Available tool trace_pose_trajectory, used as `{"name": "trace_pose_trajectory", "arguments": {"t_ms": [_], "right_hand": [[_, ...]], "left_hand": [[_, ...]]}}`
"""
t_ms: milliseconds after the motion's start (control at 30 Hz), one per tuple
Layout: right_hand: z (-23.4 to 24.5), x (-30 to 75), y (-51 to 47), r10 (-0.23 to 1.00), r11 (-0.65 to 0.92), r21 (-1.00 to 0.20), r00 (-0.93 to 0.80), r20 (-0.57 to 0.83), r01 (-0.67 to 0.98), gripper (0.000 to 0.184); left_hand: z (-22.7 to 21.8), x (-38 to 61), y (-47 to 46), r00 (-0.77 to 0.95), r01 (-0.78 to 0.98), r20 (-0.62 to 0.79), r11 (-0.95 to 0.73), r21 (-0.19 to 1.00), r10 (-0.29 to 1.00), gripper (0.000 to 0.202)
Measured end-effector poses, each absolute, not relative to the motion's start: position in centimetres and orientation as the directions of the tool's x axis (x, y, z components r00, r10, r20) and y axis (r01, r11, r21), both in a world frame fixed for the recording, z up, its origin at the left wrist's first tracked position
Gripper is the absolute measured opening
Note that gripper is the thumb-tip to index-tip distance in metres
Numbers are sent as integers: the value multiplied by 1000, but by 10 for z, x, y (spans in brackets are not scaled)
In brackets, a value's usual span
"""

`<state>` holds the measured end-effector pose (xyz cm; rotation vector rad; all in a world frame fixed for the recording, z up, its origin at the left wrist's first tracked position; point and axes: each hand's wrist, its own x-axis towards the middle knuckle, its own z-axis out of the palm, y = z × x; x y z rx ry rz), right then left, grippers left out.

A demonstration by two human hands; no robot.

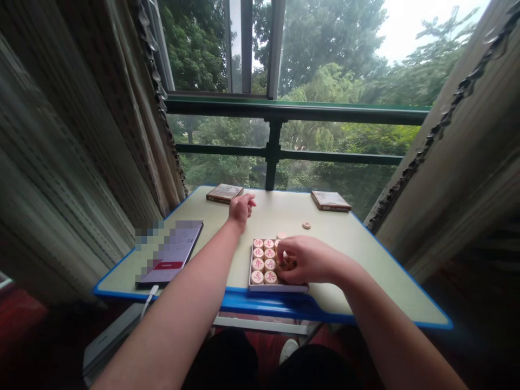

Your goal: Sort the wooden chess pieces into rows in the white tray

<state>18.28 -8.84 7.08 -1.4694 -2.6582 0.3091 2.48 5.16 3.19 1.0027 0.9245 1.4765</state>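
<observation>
At the table's front edge a shallow box (278, 290) holds rows of round xiangqi pieces. The red-marked pieces (258, 265) on its left side lie face up. My right hand (314, 259) is bent over the box's right side, its fingers closed around a dark-marked xiangqi piece (283, 265); the hand hides much of that side. One pale piece (281, 236) sits just behind the box, and another loose piece (306, 225) lies farther back. My left hand (242, 210) is beside the back left flat box (225, 193), fingers curled; its palm is hidden.
A second flat box (331, 200) lies at the table's back right corner. On the left is a dark-edged tablet or phone (179, 254), partly pixelated, with a white cable (149, 300) near it. Curtains (101, 108) flank the table, and a green railing (300, 112) runs behind it.
</observation>
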Motion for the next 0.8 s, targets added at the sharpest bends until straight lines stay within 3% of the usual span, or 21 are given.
{"name": "trace_pose_trajectory", "arguments": {"t_ms": [333,533,667,800], "right_hand": [[74,180,-87,856,504,-172,-517,-33,846,19],[74,186,-88,851,512,-255,-525,22,820,24],[73,192,-84,882,471,-234,-464,90,851,21],[63,206,-70,936,208,-161,-149,319,965,24]], "left_hand": [[25,23,57,-159,-282,80,-123,952,984,26],[23,20,58,-108,-246,100,-124,961,989,26],[20,21,59,-147,-36,155,-162,986,977,28],[17,19,59,-203,235,258,-208,949,945,33]]}}
